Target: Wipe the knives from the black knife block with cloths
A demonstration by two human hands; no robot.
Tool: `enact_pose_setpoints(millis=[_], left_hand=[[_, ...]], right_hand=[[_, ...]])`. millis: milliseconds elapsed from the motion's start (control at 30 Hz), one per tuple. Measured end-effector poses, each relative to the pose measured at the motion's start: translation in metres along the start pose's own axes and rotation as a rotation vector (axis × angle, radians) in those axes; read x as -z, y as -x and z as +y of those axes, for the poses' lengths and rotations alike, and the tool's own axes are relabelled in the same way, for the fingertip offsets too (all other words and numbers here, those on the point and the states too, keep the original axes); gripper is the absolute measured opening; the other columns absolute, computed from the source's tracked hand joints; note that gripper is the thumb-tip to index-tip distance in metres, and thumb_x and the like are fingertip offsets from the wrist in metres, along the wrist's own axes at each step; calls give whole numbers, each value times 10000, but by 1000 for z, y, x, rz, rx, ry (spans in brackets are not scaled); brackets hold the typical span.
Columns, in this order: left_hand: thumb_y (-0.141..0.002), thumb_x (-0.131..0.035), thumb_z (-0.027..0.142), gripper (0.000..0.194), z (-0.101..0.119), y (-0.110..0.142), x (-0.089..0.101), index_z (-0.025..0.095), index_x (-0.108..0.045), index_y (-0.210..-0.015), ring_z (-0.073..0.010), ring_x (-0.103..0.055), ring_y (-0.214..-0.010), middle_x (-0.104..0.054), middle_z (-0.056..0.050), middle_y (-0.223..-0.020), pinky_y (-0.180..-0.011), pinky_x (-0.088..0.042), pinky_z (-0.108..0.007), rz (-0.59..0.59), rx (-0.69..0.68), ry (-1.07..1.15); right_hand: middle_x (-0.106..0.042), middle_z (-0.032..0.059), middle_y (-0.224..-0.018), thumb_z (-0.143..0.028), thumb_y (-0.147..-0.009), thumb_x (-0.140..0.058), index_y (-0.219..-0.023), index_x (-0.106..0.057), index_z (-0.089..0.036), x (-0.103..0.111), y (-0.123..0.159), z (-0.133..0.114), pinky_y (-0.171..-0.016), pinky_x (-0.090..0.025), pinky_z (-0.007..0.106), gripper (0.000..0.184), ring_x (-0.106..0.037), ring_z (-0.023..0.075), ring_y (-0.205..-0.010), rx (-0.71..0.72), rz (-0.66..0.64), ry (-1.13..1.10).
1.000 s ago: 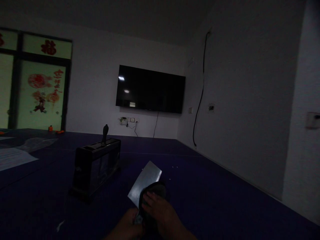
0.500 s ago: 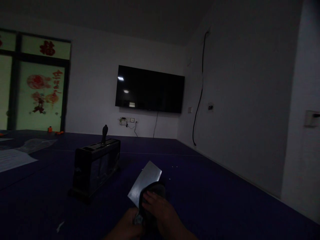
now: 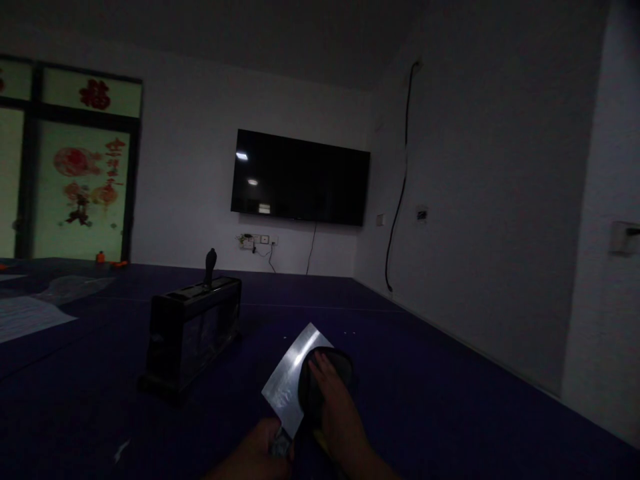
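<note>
A broad steel cleaver blade [image 3: 290, 377] points up and away from me at the bottom centre of the view. My left hand [image 3: 257, 453] is closed round its handle at the lower edge. My right hand [image 3: 335, 410] presses a dark cloth or pad [image 3: 325, 373] flat against the blade's right side, fingers laid over it. Both hands hover above the dark blue table [image 3: 450, 400].
A dark knife block [image 3: 190, 330] with one black handle [image 3: 210, 267] sticking up stands on the table to the left. Plastic sheets [image 3: 35, 310] lie at the far left. A black screen [image 3: 300, 177] hangs on the back wall; a white wall runs along the right.
My right hand with the dark cloth has slid up along the blade toward its tip, and the cleaver has shifted slightly to the right.
</note>
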State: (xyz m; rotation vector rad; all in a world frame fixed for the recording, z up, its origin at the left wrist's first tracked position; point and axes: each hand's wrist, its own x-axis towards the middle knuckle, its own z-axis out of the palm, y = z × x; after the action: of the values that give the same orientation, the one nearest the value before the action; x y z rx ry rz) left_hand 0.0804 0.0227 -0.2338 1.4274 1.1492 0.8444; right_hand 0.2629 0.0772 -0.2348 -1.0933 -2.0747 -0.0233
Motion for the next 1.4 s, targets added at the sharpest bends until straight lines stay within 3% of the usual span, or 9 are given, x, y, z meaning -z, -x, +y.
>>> enact_pose_setpoints(millis=[167,300,500,633,767,967,1167,1300,1400], left_hand=[[-493,-480,35,210,5,0,1,175,-500,-648,-53,-384,-444,-445,96,-508,-421,-262,-163,-33,30,-16],[-475,-468,21,259,4,0,1,176,-518,-677,-65,-415,-481,-472,87,-533,-439,-289,-167,42,7,-14],[-470,-479,35,239,10,6,-1,175,-510,-661,-77,-424,-498,-478,82,-536,-461,-289,-181,19,23,-18],[-490,-477,75,236,13,11,-1,175,-525,-698,-68,-394,-481,-467,85,-553,-450,-260,-183,-27,-22,26],[-492,-472,74,196,17,14,1,179,-509,-654,-58,-362,-466,-424,89,-521,-441,-233,-180,-116,-37,17],[-487,-475,71,223,19,15,1,183,-531,-672,-83,-410,-530,-456,66,-577,-446,-247,-181,-62,-22,-16],[-484,-474,47,205,14,9,0,182,-515,-633,-75,-392,-514,-434,80,-539,-456,-253,-183,-76,-37,-79],[-476,-462,21,255,11,7,-1,176,-519,-671,-78,-416,-532,-452,77,-568,-463,-268,-179,-12,8,-67],[-489,-471,19,249,11,7,0,172,-527,-677,-77,-420,-530,-448,76,-570,-459,-271,-174,-50,-2,-23]], right_hand=[[-289,84,-1470,64,-667,-350,-1383,-374,-180,0,-2,6,-1085,-259,494,757,-213,213,-1362,80,-24,28],[-375,92,-1425,40,-682,-344,-1343,-441,-176,2,-1,8,-1042,-324,523,702,-291,233,-1333,200,-6,89],[-487,84,-1347,8,-728,-325,-1279,-518,-180,4,3,5,-1025,-381,457,614,-402,201,-1274,379,84,101],[-442,73,-1386,16,-719,-348,-1306,-487,-193,2,3,5,-1025,-388,434,638,-379,200,-1289,282,105,51],[-368,64,-1435,63,-692,-321,-1361,-409,-203,-3,2,12,-1058,-325,475,725,-314,213,-1325,137,235,-23],[-314,50,-1463,110,-665,-300,-1410,-313,-234,-10,-1,27,-1091,-241,509,821,-253,225,-1350,66,375,-85],[-277,31,-1480,104,-666,-279,-1422,-279,-259,-9,-2,30,-1093,-209,537,838,-216,226,-1361,36,343,-59],[-296,49,-1472,83,-677,-299,-1419,-291,-240,-8,-3,33,-1083,-190,570,809,-231,240,-1354,84,318,-26],[-352,88,-1441,56,-705,-334,-1394,-349,-213,-9,-3,34,-1057,-240,584,740,-278,255,-1336,162,265,9]])
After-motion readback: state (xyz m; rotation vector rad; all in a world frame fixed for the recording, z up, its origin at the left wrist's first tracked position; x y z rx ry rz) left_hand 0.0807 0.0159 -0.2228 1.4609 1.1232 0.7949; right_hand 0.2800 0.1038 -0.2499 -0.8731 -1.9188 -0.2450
